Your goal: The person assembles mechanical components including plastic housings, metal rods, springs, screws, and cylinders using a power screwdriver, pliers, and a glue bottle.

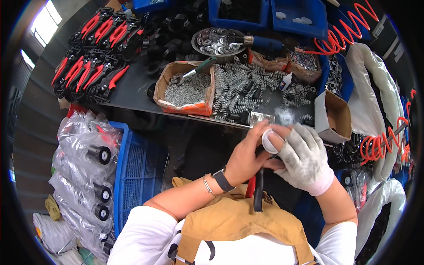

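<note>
Both hands meet near the bench's front edge around a tool with one red and one black handle (259,194) pointing down towards my apron. A white round cap (267,144) sits at its upper end. My bare left hand (246,155), with a watch and bracelet at the wrist, is closed round the tool from the left; its fingers partly hide the head. From the right, my right hand (304,154) in a grey-smudged white glove with bare fingertips is closed on the white cap. The tool's jaws are hidden by the hands.
On the bench, loose springs (243,86) lie beside a carton of small metal parts (187,90) and a bowl of washers (218,42). Red-and-black tools (95,53) are piled far left. A blue crate (137,172) stands left, an open carton (333,117) right. A coiled red hose (382,145) hangs right.
</note>
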Available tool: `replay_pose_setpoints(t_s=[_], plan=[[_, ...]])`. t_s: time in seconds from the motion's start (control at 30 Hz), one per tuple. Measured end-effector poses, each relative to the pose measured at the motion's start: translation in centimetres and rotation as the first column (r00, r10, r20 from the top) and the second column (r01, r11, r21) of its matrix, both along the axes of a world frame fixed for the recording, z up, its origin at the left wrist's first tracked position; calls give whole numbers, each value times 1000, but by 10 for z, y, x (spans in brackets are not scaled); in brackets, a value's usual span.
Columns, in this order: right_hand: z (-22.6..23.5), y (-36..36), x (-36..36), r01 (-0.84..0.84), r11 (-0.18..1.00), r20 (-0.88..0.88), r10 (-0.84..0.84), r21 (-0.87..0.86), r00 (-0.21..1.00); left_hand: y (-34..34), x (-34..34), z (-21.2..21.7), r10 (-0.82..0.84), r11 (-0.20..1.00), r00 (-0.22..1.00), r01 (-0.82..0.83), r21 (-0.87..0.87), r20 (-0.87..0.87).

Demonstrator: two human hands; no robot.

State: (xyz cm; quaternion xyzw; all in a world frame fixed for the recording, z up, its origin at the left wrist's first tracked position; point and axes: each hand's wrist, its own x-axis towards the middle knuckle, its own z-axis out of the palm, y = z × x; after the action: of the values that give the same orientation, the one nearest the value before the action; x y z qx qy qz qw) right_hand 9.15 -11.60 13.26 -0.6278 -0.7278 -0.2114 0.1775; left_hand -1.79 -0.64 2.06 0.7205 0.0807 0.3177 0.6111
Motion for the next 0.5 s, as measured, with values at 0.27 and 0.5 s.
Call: replay_pose_setpoints(t_s=[0.27, 0.5], plan=[[10, 9, 3, -71, 984, -147, 47, -162, 988, -1, -1, 3, 45, 994, 996, -37, 101, -81], [23, 25, 42, -395, 791, -187, 348, -467, 919, 4, -2, 3, 57, 996, 997, -54, 69, -42]])
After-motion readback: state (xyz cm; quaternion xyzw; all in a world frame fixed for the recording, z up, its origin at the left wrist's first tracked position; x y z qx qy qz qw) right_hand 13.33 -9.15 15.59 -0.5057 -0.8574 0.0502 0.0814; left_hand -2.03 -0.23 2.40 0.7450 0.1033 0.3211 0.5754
